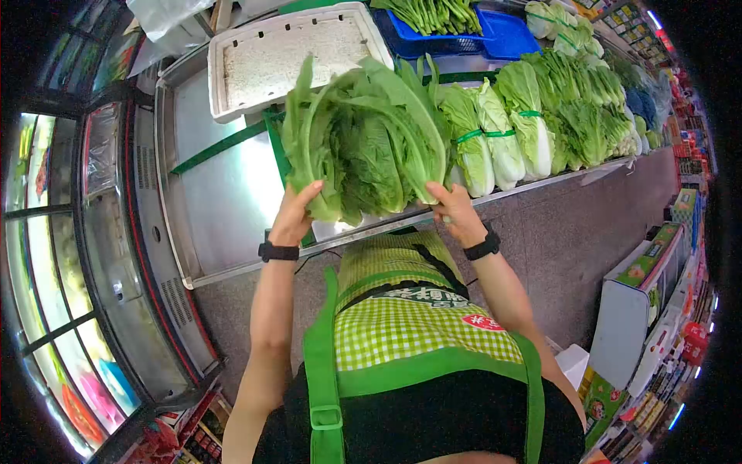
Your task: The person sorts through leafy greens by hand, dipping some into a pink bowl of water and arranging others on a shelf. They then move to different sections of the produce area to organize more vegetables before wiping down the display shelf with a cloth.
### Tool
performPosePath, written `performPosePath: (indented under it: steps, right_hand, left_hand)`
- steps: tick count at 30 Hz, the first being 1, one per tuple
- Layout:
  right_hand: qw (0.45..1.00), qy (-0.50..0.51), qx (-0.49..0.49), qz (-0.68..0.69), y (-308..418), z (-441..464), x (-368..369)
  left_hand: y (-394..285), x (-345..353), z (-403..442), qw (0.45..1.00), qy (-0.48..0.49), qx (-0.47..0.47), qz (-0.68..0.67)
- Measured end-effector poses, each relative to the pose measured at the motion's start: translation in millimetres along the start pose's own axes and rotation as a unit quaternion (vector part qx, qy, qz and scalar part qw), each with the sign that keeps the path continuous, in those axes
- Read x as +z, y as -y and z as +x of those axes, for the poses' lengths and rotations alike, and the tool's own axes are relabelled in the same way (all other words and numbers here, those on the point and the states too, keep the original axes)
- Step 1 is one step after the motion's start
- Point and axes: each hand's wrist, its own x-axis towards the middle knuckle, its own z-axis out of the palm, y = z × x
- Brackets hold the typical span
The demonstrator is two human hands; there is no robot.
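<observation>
I see the bare left hand (pixel 290 218) and the bare right hand (pixel 459 216) both grasping the long-leaved green lettuce (pixel 367 155), one at each side, near its lower ends. The lettuce is between the hands and just ahead of them, over a shiny metal display tray (pixel 220 193). A white rectangular foam box (pixel 297 62) lies beyond the left hand; oblong pale-green cabbages (pixel 498 151) with green bands lie right of the right hand.

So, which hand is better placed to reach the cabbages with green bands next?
Probably the right hand: it holds the leafy greens on the side nearer the cabbages. The left hand holds the other side and would likely have to cross over.
</observation>
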Motion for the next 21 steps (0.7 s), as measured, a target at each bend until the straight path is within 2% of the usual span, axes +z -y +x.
performPosePath:
  steps: [1, 2, 3, 4, 5, 6, 7, 8, 9, 11, 15, 16, 17, 19, 20, 21]
  right_hand:
    - [0.999, -0.009, -0.023, 0.026, 5.7, -5.1, 7.7]
    - [0.997, -0.044, -0.065, -0.005, 9.7, -11.5, 18.2]
    - [0.997, -0.045, -0.067, -0.004, 12.0, -17.3, 27.9]
    - [0.991, -0.059, -0.106, -0.055, 13.7, -23.0, 36.4]
    - [0.981, -0.073, -0.144, -0.106, 14.9, -24.8, 42.2]
    - [0.954, -0.096, -0.244, -0.144, -8.1, -9.6, 41.9]
    - [0.943, -0.105, -0.252, -0.192, -6.6, -13.0, 48.7]
    - [0.945, -0.105, -0.241, -0.195, -7.1, -14.6, 55.7]
    - [0.947, -0.105, -0.231, -0.197, -7.2, -15.4, 63.0]
    - [0.947, -0.097, -0.242, -0.190, -5.6, -18.4, 76.2]
    - [0.945, -0.061, -0.243, -0.209, -25.1, -8.6, 90.5]
    - [0.952, -0.042, -0.247, -0.174, -30.1, -6.1, 95.7]
    - [0.958, -0.022, -0.250, -0.138, -32.4, -4.7, 98.4]
    - [0.956, 0.002, -0.249, -0.154, -30.2, -3.2, 101.2]
    - [0.965, 0.005, -0.223, -0.140, -31.5, -3.5, 103.7]
    - [0.973, 0.009, -0.196, -0.125, -33.5, -4.3, 106.6]
  left_hand:
    - [0.7, -5.5, -6.8, 1.000, -0.001, 0.000, 0.001]
    - [1.5, -11.3, -11.6, 0.998, -0.028, 0.046, 0.038]
    - [3.5, -15.4, -14.2, 0.992, -0.053, 0.091, 0.076]
    - [8.3, -18.9, -14.1, 0.982, -0.064, 0.136, 0.112]
    - [14.8, -20.0, -13.3, 0.982, -0.061, 0.136, 0.112]
    - [23.1, -20.5, -11.3, 0.963, -0.111, 0.166, 0.180]
    - [32.9, -25.6, -7.1, 0.936, -0.162, 0.194, 0.246]
    - [55.0, -49.1, 9.2, 0.906, -0.169, 0.251, 0.295]
    - [70.9, -64.7, 16.9, 0.805, -0.234, 0.282, 0.468]
    - [81.8, -59.6, 17.6, 0.775, -0.259, 0.166, 0.553]
    - [102.5, -58.2, 30.1, 0.697, -0.266, 0.082, 0.661]
    - [84.2, -32.0, 17.2, 0.708, -0.275, 0.014, 0.650]
    - [78.7, -26.2, 12.1, 0.709, -0.278, 0.015, 0.648]
    - [67.9, -16.4, 0.1, 0.740, -0.279, 0.274, 0.548]
    - [62.7, -4.7, -9.0, 0.908, -0.191, 0.259, 0.267]
    - [57.7, 11.8, -16.5, 0.908, -0.195, 0.259, 0.267]
